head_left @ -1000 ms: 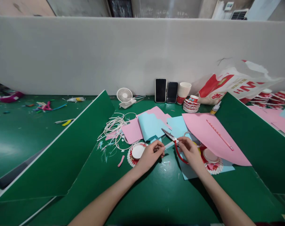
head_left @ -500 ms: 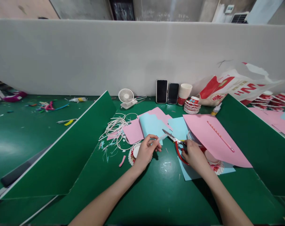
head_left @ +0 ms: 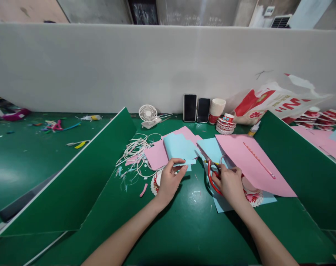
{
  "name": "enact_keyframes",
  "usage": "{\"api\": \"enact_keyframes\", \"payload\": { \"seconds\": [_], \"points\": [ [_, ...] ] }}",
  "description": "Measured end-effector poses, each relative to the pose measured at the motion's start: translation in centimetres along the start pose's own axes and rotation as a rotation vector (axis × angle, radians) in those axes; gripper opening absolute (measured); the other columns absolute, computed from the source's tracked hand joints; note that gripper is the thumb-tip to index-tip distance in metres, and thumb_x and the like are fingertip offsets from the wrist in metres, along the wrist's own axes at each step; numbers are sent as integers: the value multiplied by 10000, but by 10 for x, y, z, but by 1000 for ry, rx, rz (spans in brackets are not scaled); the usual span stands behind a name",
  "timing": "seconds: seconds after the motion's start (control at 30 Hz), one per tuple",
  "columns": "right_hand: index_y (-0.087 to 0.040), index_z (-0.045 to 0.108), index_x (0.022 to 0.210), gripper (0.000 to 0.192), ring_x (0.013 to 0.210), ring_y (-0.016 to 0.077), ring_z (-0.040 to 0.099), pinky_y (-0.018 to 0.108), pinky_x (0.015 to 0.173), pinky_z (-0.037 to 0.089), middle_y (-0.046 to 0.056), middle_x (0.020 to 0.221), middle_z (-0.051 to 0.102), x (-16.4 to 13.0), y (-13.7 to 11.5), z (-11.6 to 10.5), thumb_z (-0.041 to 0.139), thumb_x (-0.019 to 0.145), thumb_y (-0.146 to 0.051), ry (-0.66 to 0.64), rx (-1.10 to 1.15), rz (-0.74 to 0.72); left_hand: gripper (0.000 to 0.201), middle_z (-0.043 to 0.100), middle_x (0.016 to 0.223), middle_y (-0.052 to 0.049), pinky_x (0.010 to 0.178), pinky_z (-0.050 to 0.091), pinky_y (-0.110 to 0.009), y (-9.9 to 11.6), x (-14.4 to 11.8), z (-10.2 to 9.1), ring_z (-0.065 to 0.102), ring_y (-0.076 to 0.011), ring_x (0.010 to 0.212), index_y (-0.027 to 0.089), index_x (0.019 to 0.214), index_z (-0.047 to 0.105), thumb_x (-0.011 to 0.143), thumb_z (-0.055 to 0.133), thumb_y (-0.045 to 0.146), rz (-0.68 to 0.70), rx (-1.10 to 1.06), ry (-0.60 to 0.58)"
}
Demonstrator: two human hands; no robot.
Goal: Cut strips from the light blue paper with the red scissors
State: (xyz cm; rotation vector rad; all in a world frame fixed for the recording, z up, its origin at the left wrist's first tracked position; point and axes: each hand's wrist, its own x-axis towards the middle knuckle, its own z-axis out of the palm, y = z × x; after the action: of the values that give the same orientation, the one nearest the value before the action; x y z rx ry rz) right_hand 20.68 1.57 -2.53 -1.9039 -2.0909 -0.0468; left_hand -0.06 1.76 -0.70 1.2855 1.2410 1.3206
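Observation:
My left hand [head_left: 169, 179] pinches a narrow strip of light blue paper [head_left: 188, 162] between thumb and fingers. In my right hand [head_left: 230, 184] are scissors with red handles [head_left: 209, 175]; their blades point up and to the left, to the right of the strip and apart from it. Behind both hands lie a folded light blue sheet [head_left: 180, 146] and pieces of pink paper [head_left: 156, 154]. A paper cup piece with a frilled rim [head_left: 153, 186] is partly hidden by my left hand. Another frilled cup piece [head_left: 255, 199] sits beside my right wrist, partly under pink paper.
A large pink sheet [head_left: 240, 155] bears a pink pencil [head_left: 259, 160]. White cord [head_left: 136, 147] lies coiled at left. At the back stand a small fan [head_left: 148, 113], two phones [head_left: 190, 108], paper cups [head_left: 217, 109] and a glue bottle [head_left: 253, 129]. Green dividers [head_left: 73, 184] flank the workspace.
The paper strip has turned from slanting to nearly level in my left hand. The scissors have shifted slightly right, away from the strip, and point more steeply upward.

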Motion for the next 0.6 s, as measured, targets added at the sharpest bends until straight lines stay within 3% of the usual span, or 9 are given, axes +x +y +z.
{"api": "enact_keyframes", "payload": {
  "seconds": [0.07,0.17,0.3,0.43,0.6],
  "points": [
    [-123,512,963,272,625,210,557,420,792,312,67,666,615,1,-2,-2,451,791,-324,1,230,45,189,574,842,-15,707,452,-230,3,0,0,575,-128,771,181,865,532,768,565,339,6,1,21],
    [-169,456,993,268,696,180,541,322,671,380,72,830,591,1,-10,-4,456,789,-343,-80,780,127,211,574,850,-16,723,463,-248,7,0,-1,594,-133,766,188,927,528,781,551,339,7,-23,65],
    [-210,424,951,252,538,102,410,238,513,338,-28,704,474,-4,-23,-5,454,804,-412,-301,1317,202,240,602,803,-23,718,464,-254,10,3,-4,600,-138,749,175,963,548,785,550,336,-16,-40,80],
    [-223,413,854,294,497,76,300,217,468,271,-70,628,366,-7,-30,-7,561,741,-450,-404,1404,211,183,591,705,0,692,459,-249,18,10,-6,591,-127,693,170,863,550,777,560,331,0,-75,118],
    [-238,411,965,482,590,114,355,245,497,313,-7,776,427,-12,-29,-12,545,691,-611,-421,1358,32,154,551,648,22,662,447,-247,39,24,-1,566,-112,635,174,782,526,775,560,324,74,-114,102]
  ]
}}
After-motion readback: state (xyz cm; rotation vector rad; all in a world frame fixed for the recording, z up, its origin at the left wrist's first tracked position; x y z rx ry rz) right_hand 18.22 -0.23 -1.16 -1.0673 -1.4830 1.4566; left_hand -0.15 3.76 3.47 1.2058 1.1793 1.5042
